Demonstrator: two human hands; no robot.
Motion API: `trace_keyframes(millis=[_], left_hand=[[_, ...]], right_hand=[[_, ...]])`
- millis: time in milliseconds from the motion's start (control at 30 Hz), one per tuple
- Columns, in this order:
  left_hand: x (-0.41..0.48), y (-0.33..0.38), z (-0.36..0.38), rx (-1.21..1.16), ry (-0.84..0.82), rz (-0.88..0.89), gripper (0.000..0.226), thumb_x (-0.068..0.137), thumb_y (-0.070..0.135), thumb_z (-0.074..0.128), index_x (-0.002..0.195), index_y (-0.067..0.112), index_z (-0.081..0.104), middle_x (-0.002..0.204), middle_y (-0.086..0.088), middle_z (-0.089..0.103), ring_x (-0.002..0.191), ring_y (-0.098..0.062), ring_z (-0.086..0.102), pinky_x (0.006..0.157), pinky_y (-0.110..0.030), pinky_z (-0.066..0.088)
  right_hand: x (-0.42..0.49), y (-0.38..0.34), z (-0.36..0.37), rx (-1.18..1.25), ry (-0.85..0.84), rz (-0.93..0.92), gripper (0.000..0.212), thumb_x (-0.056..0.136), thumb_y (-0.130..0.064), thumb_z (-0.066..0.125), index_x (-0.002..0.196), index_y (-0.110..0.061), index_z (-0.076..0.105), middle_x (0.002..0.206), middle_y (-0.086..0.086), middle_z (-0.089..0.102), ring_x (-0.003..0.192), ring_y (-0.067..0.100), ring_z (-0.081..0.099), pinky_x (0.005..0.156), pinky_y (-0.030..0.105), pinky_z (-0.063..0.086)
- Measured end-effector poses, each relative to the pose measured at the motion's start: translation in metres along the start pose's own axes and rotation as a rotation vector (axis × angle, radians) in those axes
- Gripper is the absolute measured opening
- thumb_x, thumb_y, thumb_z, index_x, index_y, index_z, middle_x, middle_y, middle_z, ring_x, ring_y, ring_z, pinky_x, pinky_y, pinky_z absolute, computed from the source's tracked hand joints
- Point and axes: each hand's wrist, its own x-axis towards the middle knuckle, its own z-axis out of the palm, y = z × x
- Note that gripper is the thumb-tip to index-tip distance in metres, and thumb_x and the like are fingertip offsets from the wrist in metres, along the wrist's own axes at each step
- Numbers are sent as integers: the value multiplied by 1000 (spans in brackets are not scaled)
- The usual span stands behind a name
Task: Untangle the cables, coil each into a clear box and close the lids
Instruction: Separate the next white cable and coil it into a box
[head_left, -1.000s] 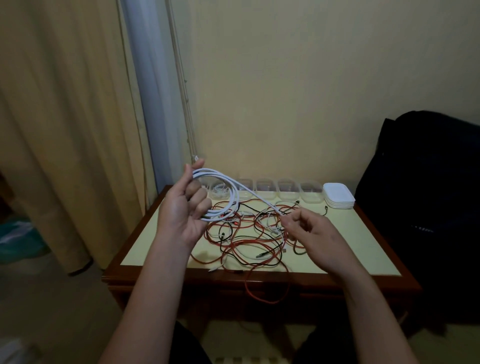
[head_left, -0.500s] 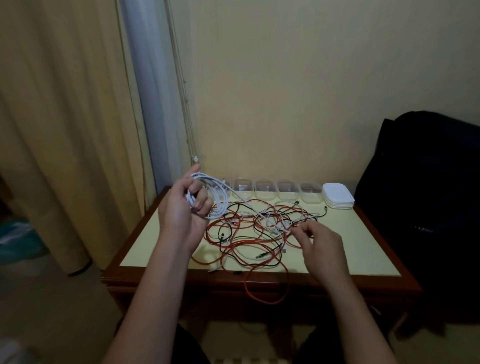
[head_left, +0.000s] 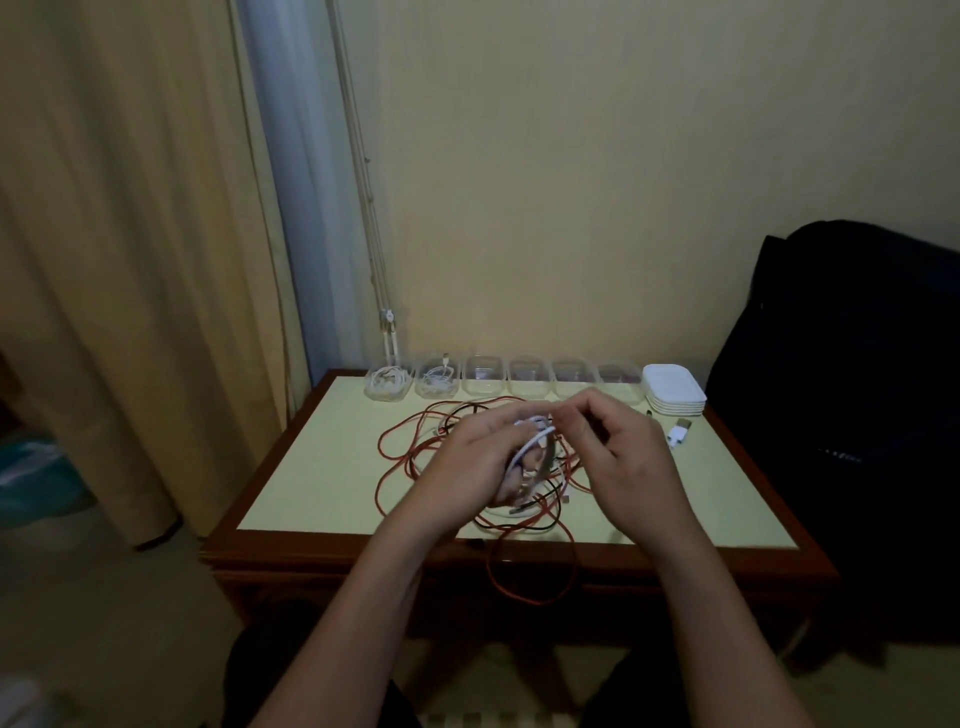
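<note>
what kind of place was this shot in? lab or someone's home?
Most likely a room in a home, not a lab: a floor-length curtain, a small wooden table pushed against a painted wall, and what looks like a dark bag beside it.

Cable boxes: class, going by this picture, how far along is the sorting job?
Done: the leftmost box and second box each hold coiled white cable, lids off. In hand: the left hand grips a white cable coil while the right hand pinches its top. Left: the red and black tangle, four more boxes, and the stacked lids.
</note>
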Motion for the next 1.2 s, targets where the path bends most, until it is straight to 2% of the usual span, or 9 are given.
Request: trace_keyframes(millis=[133, 200, 333, 500, 633, 767, 867, 1033, 1200], left_hand=[[2, 3, 3, -346, -55, -69, 25, 103, 23, 50, 89, 15, 68, 57, 5, 28, 39, -4, 17, 39, -20, 8], [3, 1, 3, -417, -46, -78, 25, 98, 29, 58, 76, 20, 64, 56, 7, 22, 38, -2, 16, 39, -20, 7], [4, -3, -1, -552, -64, -103, 13, 88, 23, 63, 95, 12, 62, 52, 10, 22, 34, 2, 18, 32, -15, 9], [3, -5, -2, -497, -34, -76, 26, 88, 17, 63, 111, 6, 67, 51, 8, 20, 34, 1, 16, 31, -15, 9], [6, -3, -5, -495, 27, -53, 28, 96, 16, 57, 117, 2, 68, 51, 8, 18, 35, 0, 16, 31, -15, 11], [7, 3, -17, -615, 73, -81, 28, 88, 17, 59, 111, 4, 68, 48, 9, 20, 32, 0, 17, 29, -14, 10], [6, 6, -21, -742, 50, -108, 25, 86, 17, 58, 105, 6, 70, 46, 9, 22, 31, 0, 15, 29, -15, 9], [4, 9, -20, -853, -19, -168, 23, 88, 15, 53, 95, 5, 73, 45, 9, 23, 40, -5, 4, 31, -15, 4], [5, 4, -11, -862, -68, -224, 23, 87, 14, 54, 92, 5, 75, 45, 9, 19, 38, -5, 4, 30, -15, 5]], right_hand=[[1, 3, 7, 14, 99, 43, 36, 84, -63, 56, 84, -27, 60, 69, 1, 60, 62, 21, 52, 58, 38, 41], [0, 5, 14, -50, 135, 20, 34, 88, -61, 55, 85, -27, 56, 73, -8, 59, 64, 11, 52, 60, 34, 40], [0, 9, 21, -134, 170, 4, 26, 96, -52, 55, 91, -27, 51, 81, -12, 57, 72, 4, 54, 65, 26, 40], [2, 1, 16, 41, 121, 56, 30, 97, -44, 61, 78, -22, 63, 55, 3, 51, 52, 14, 45, 53, 38, 40], [-1, -2, 9, 109, 62, 88, 26, 104, -36, 52, 91, -26, 73, 70, 9, 64, 65, 27, 58, 58, 36, 44], [-7, 2, 3, 180, 28, 151, 28, 103, -10, 50, 105, -24, 75, 92, -10, 75, 86, 3, 68, 73, 13, 48], [-10, 5, 3, 108, 1, 100, 26, 100, -8, 58, 117, -20, 74, 103, -14, 76, 98, -1, 68, 79, 11, 49], [-9, 10, 1, -179, 93, 22, 18, 94, -11, 69, 110, -19, 76, 93, -16, 74, 88, -4, 69, 78, 14, 53], [-7, 3, 4, -30, 305, 152, 11, 93, -2, 69, 99, -10, 74, 78, -16, 71, 67, -10, 67, 62, 1, 45]])
